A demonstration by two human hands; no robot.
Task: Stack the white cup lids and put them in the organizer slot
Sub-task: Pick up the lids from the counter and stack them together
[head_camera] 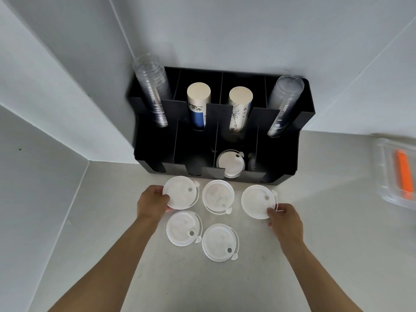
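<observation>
Several white cup lids lie on the grey counter in front of a black organizer (pixel 290 158). My left hand (pixel 153 202) grips the left rim of the far-left lid (pixel 180 192). My right hand (pixel 284 218) pinches the near-right rim of the far-right lid (pixel 257 201). Between them rests a lid (pixel 217 195), with two more lids nearer me, one to the left (pixel 182 228) and one to the right (pixel 219 242). One of the organizer's front slots holds a white lid (pixel 230 163).
The organizer's back slots hold two stacks of clear cups (pixel 150 91) (pixel 282 104) and two stacks of paper cups (pixel 198 102) (pixel 238 106). A clear box with an orange object (pixel 404 174) sits at the right. White walls close the corner behind and to the left.
</observation>
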